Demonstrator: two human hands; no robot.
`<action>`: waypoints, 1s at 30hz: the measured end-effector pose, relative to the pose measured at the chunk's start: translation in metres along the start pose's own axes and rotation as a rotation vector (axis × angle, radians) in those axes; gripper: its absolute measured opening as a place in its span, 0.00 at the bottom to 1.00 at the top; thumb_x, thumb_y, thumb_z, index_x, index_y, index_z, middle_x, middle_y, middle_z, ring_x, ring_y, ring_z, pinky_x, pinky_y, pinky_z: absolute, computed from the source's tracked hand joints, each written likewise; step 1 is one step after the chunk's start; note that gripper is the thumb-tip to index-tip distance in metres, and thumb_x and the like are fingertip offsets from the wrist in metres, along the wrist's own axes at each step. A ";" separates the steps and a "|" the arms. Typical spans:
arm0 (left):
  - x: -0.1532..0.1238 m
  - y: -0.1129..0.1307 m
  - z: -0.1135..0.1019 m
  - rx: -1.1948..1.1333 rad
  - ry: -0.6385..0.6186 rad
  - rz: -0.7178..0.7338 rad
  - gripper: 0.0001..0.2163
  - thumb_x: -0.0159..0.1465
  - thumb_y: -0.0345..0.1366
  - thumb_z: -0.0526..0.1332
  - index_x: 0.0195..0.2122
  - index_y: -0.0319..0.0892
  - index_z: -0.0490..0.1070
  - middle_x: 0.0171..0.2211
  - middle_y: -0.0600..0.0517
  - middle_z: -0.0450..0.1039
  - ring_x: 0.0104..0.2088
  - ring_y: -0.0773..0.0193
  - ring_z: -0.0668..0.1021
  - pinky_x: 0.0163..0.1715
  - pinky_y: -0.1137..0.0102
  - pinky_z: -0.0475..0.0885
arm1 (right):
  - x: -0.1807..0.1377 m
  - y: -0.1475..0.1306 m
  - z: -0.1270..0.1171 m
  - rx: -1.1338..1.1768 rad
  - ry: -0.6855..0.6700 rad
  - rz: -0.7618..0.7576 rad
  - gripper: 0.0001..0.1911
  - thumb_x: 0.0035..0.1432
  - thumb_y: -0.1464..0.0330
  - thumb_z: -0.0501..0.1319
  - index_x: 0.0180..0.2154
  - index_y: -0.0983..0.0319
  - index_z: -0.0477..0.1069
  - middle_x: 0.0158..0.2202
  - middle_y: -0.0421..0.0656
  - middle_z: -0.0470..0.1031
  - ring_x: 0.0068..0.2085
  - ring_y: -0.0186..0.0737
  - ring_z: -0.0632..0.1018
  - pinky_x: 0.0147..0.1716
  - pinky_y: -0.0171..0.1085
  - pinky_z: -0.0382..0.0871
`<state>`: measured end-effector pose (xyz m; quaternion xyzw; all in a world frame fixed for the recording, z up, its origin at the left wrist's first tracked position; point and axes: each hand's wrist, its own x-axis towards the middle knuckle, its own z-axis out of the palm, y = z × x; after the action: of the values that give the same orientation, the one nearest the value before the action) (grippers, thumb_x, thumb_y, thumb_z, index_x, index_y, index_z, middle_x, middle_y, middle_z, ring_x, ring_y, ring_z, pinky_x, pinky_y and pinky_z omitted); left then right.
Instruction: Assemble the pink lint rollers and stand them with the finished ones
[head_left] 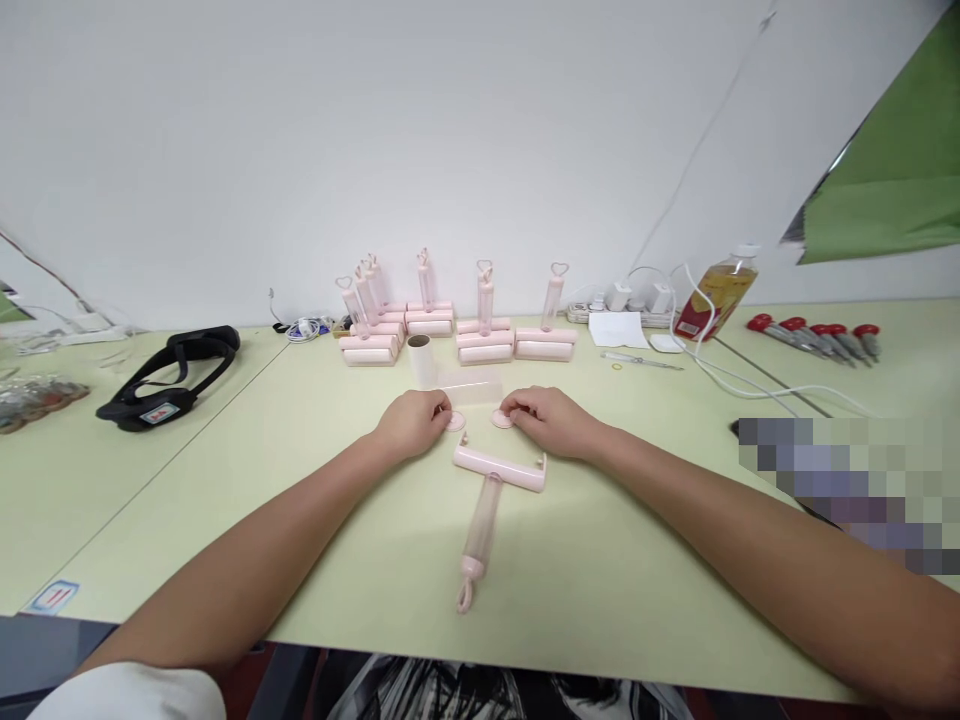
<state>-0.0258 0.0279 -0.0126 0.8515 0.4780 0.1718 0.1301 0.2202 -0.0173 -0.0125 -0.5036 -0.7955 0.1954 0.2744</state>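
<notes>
My left hand (411, 421) rests on the pale green table (225, 480) with its fingers curled onto a small pink round cap (456, 421). My right hand (549, 418) mirrors it, fingers pinched on a second pink cap (501, 419). Between and just below the hands lies a pink lint-roller frame (499, 468), its translucent handle (478, 535) pointing toward me. Just beyond the hands sit a clear tube (474, 385) lying flat and a cardboard roll core (420, 360) standing upright.
Several assembled pink lint rollers (457, 320) stand in a row at the back by the wall. A black headset (169, 380) lies at left. At right are a bottle (718, 290), a power strip with white cables (637, 300), red-handled screwdrivers (817, 335) and a blurred patch.
</notes>
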 end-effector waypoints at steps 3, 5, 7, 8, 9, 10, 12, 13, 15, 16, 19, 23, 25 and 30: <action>-0.001 0.011 -0.004 0.011 0.047 -0.019 0.10 0.63 0.39 0.53 0.33 0.44 0.73 0.28 0.51 0.76 0.26 0.60 0.74 0.24 0.68 0.60 | 0.000 0.001 0.007 0.102 -0.037 -0.015 0.14 0.58 0.74 0.55 0.41 0.57 0.76 0.43 0.41 0.79 0.45 0.43 0.76 0.46 0.41 0.67; -0.006 0.024 -0.009 0.013 0.062 0.034 0.12 0.65 0.41 0.51 0.34 0.44 0.73 0.30 0.50 0.76 0.28 0.59 0.74 0.26 0.68 0.61 | 0.001 0.001 0.009 0.183 -0.023 -0.002 0.15 0.58 0.74 0.53 0.43 0.57 0.75 0.45 0.41 0.78 0.46 0.42 0.76 0.48 0.41 0.67; -0.014 0.040 -0.013 0.026 0.026 0.196 0.13 0.66 0.43 0.51 0.34 0.45 0.74 0.32 0.50 0.76 0.32 0.58 0.74 0.29 0.67 0.63 | 0.001 0.000 0.007 0.268 0.018 0.027 0.15 0.59 0.73 0.53 0.43 0.59 0.74 0.46 0.42 0.77 0.47 0.41 0.76 0.49 0.41 0.67; -0.019 0.048 -0.014 0.047 -0.011 0.299 0.13 0.65 0.44 0.53 0.34 0.44 0.74 0.32 0.49 0.75 0.34 0.57 0.74 0.32 0.66 0.63 | 0.001 -0.001 0.006 0.311 0.040 0.048 0.14 0.59 0.73 0.53 0.44 0.60 0.73 0.46 0.43 0.77 0.47 0.41 0.76 0.49 0.41 0.68; -0.023 0.055 -0.014 0.080 -0.050 0.379 0.13 0.64 0.44 0.55 0.34 0.44 0.75 0.32 0.48 0.75 0.35 0.56 0.74 0.34 0.65 0.64 | 0.000 -0.002 0.004 0.354 0.059 0.070 0.14 0.59 0.72 0.54 0.44 0.60 0.73 0.46 0.43 0.77 0.46 0.41 0.76 0.48 0.42 0.68; -0.027 0.061 -0.014 0.111 -0.070 0.409 0.13 0.63 0.45 0.56 0.31 0.43 0.75 0.29 0.48 0.74 0.34 0.55 0.73 0.34 0.65 0.63 | -0.001 -0.004 0.003 0.394 0.078 0.094 0.14 0.59 0.71 0.54 0.45 0.61 0.72 0.45 0.44 0.77 0.46 0.41 0.76 0.47 0.41 0.69; -0.032 0.069 -0.014 0.164 -0.122 0.415 0.16 0.64 0.44 0.55 0.24 0.42 0.72 0.24 0.48 0.71 0.30 0.57 0.72 0.32 0.65 0.61 | -0.005 -0.009 0.000 0.474 0.129 0.168 0.14 0.59 0.69 0.56 0.47 0.61 0.70 0.43 0.45 0.76 0.42 0.40 0.76 0.40 0.39 0.71; -0.034 0.070 -0.015 0.176 -0.144 0.393 0.17 0.65 0.43 0.54 0.21 0.42 0.70 0.21 0.49 0.70 0.27 0.58 0.71 0.29 0.65 0.60 | -0.008 -0.013 0.000 0.514 0.161 0.214 0.14 0.59 0.67 0.56 0.47 0.61 0.69 0.42 0.45 0.76 0.40 0.39 0.76 0.36 0.38 0.72; -0.037 0.071 -0.018 0.152 -0.190 0.326 0.18 0.65 0.42 0.53 0.19 0.42 0.67 0.19 0.50 0.68 0.23 0.61 0.69 0.25 0.67 0.57 | -0.016 -0.019 0.001 0.577 0.217 0.317 0.14 0.58 0.64 0.57 0.46 0.60 0.67 0.39 0.44 0.73 0.35 0.38 0.75 0.28 0.35 0.71; -0.039 0.070 -0.019 0.116 -0.205 0.280 0.17 0.65 0.43 0.53 0.20 0.43 0.67 0.19 0.51 0.68 0.22 0.62 0.68 0.24 0.67 0.56 | -0.021 -0.023 0.003 0.590 0.230 0.364 0.13 0.59 0.63 0.57 0.45 0.60 0.66 0.38 0.44 0.72 0.33 0.37 0.75 0.26 0.34 0.71; -0.046 0.072 -0.020 -0.024 -0.246 0.143 0.16 0.60 0.51 0.57 0.24 0.44 0.68 0.21 0.53 0.70 0.22 0.63 0.69 0.21 0.69 0.54 | -0.038 -0.030 0.006 0.496 0.235 0.410 0.14 0.59 0.61 0.56 0.45 0.58 0.63 0.40 0.43 0.69 0.32 0.37 0.75 0.26 0.35 0.71; -0.056 0.081 -0.010 -0.088 -0.366 0.115 0.16 0.54 0.51 0.62 0.23 0.43 0.67 0.19 0.55 0.69 0.19 0.65 0.67 0.19 0.70 0.52 | -0.055 -0.039 0.000 0.231 0.277 0.319 0.13 0.59 0.60 0.57 0.44 0.58 0.61 0.41 0.44 0.69 0.36 0.38 0.74 0.31 0.37 0.70; -0.059 0.083 -0.005 -0.108 -0.400 0.111 0.12 0.55 0.45 0.61 0.22 0.43 0.66 0.19 0.56 0.67 0.19 0.67 0.66 0.19 0.70 0.52 | -0.059 -0.045 -0.007 0.150 0.258 0.270 0.11 0.60 0.59 0.56 0.41 0.58 0.61 0.37 0.43 0.70 0.34 0.38 0.72 0.31 0.37 0.67; -0.059 0.079 -0.002 -0.261 -0.118 0.018 0.13 0.60 0.42 0.56 0.22 0.41 0.62 0.19 0.57 0.61 0.21 0.69 0.63 0.20 0.72 0.52 | -0.065 -0.057 -0.013 0.026 -0.038 0.174 0.14 0.58 0.56 0.58 0.36 0.60 0.65 0.29 0.39 0.70 0.29 0.37 0.70 0.27 0.35 0.61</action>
<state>0.0059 -0.0625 0.0094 0.8403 0.4354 0.1832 0.2659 0.2108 -0.0996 0.0152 -0.5634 -0.7513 0.2383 0.2477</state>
